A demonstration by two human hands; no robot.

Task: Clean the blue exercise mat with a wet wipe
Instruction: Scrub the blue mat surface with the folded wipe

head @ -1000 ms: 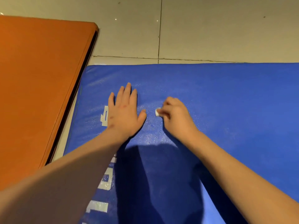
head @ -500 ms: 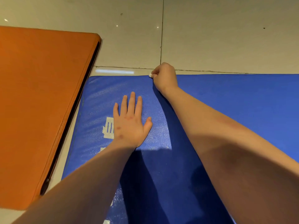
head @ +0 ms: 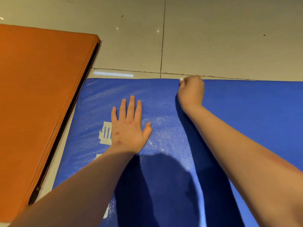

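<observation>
Blue mat (head: 246, 120) lay on grey tiled floor (head: 213, 38), an orange mat (head: 41, 95) just beside it. Left hand (head: 129, 128) pressed flat, fingers spread; right hand (head: 191, 90) pinched a white wipe (head: 181, 78) at the far edge.

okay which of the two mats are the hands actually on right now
The blue mat. The left hand lies flat on it, and the right hand holds the wipe at its far edge. The orange mat lies untouched alongside.

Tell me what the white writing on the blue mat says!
White printed marks on the blue mat: partly hidden under the left hand and arm, too broken up to read.
Orange mat: no writing visible.
Nothing else carries text.
</observation>
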